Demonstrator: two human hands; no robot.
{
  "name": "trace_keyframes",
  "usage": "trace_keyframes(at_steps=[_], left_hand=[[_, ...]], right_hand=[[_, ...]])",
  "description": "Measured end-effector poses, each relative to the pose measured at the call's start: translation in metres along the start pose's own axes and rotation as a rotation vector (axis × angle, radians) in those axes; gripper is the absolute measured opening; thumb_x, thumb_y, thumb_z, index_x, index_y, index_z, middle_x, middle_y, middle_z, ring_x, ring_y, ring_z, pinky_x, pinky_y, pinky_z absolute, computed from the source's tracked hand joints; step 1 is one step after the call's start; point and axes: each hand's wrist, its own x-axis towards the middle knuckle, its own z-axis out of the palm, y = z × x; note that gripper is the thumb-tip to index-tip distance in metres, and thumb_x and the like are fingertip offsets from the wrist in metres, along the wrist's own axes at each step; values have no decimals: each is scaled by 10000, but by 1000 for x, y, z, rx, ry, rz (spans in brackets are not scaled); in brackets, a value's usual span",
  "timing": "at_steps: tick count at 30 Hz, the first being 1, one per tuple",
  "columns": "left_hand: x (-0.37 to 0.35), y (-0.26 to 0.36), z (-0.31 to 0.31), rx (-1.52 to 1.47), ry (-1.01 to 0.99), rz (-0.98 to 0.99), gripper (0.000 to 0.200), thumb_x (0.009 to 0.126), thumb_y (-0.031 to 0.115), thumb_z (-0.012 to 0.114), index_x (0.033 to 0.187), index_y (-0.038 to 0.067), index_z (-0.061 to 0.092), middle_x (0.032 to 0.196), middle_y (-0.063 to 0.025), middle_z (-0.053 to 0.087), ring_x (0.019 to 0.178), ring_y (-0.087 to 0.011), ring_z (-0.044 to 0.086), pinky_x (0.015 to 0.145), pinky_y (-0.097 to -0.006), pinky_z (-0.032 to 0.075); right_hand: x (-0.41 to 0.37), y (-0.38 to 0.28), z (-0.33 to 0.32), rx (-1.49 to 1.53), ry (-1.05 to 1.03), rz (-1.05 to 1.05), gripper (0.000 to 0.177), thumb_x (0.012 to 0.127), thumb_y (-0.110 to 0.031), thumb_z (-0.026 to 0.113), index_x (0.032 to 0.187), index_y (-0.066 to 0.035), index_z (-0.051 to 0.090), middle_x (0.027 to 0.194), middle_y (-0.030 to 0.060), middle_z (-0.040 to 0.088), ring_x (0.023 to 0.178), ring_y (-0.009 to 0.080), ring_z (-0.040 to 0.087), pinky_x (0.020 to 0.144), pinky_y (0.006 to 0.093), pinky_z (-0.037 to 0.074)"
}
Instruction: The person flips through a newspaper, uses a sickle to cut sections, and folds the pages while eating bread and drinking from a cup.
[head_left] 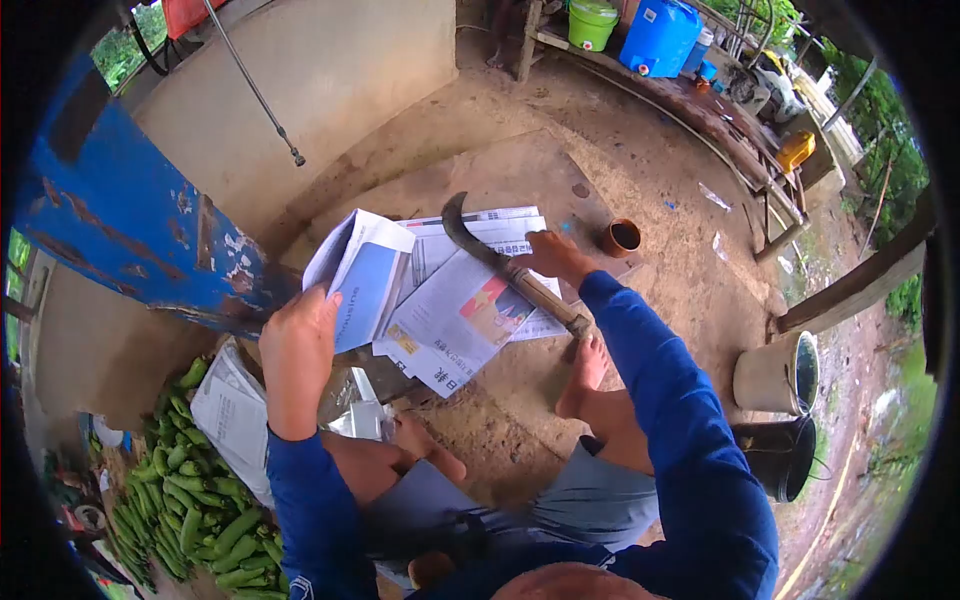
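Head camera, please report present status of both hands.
Left hand holding folded newspaper. Right hand at curved sickle, grip unclear. Sickle across newspaper sheets; brown cup close by.

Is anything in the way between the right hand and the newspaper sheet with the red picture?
Yes: the sickle lies slantwise between the right hand and the newspaper sheet, over the sheet's edge. Nothing visible stands between the left hand and the folded newspaper it holds.

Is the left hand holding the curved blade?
No, the left hand holds a folded newspaper, apart from the curved blade, which is over by the right hand.
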Motion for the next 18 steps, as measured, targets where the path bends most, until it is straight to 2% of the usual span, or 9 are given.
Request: trace_keyframes(at_steps=[2, 3, 5, 11, 14, 16, 17, 18], left_hand=[[-2, -2, 1, 41, -17, -13, 239, 992, 220, 607, 841, 35, 595, 828, -207, 662, 763, -442, 648, 658, -526, 505], [0, -1, 2, 57, -14, -12, 233, 990, 219, 609, 844, 37, 597, 830, -205, 665, 766, -441, 651, 658, -526, 506], [1, 0, 5, 58, 11, -11, 222, 987, 216, 609, 846, 44, 601, 834, -198, 671, 771, -433, 658, 660, -524, 513], [-1, -5, 13, 90, 0, 4, 191, 986, 214, 600, 870, 62, 610, 846, -180, 687, 781, -413, 673, 665, -519, 527], [-1, 0, 15, 105, -14, 24, 164, 983, 200, 590, 893, 66, 612, 845, -175, 690, 785, -411, 681, 669, -519, 534], [-1, 3, 19, 119, -15, 20, 154, 985, 197, 585, 902, 69, 610, 841, -175, 691, 783, -411, 684, 664, -520, 537], [-1, 3, 24, 127, -14, 21, 155, 988, 201, 584, 904, 72, 607, 838, -177, 691, 779, -411, 684, 657, -521, 536], [-1, 3, 27, 133, -9, 26, 157, 991, 204, 583, 905, 75, 603, 834, -179, 692, 776, -410, 685, 650, -521, 535]], right_hand=[[3, 12, 22, -1, -16, 22, 707, 844, -635, 669, 1145, 4, 694, 1105, 248, 713, 1064, 412, 682, 908, 514, 538], [-8, 2, 12, 31, -92, 78, 777, 796, -696, 674, 1121, 9, 709, 1075, 249, 720, 1042, 404, 694, 898, 521, 539], [-12, -4, 7, 37, -189, 56, 815, 757, -683, 701, 1190, 7, 702, 1207, 277, 685, 1097, 414, 680, 933, 516, 536], [-21, -16, 23, 106, -88, -49, 672, 747, -500, 776, 1161, 15, 658, 1164, 269, 679, 1119, 427, 650, 944, 503, 525], [-22, -11, 49, 167, 42, -74, 620, 709, -372, 777, 1147, 39, 626, 1119, 283, 682, 1092, 448, 646, 907, 515, 524], [-9, -5, 62, 279, 79, -47, 537, 723, -282, 736, 1140, 38, 626, 1104, 305, 672, 1093, 431, 649, 912, 511, 520], [-2, 8, 69, 267, 128, -125, 511, 740, -265, 722, 1151, 21, 627, 1077, 301, 681, 1042, 434, 669, 892, 511, 531], [-11, -4, 43, 308, 79, -76, 508, 751, -261, 712, 1179, -1, 626, 1049, 295, 691, 996, 437, 685, 850, 508, 547]])
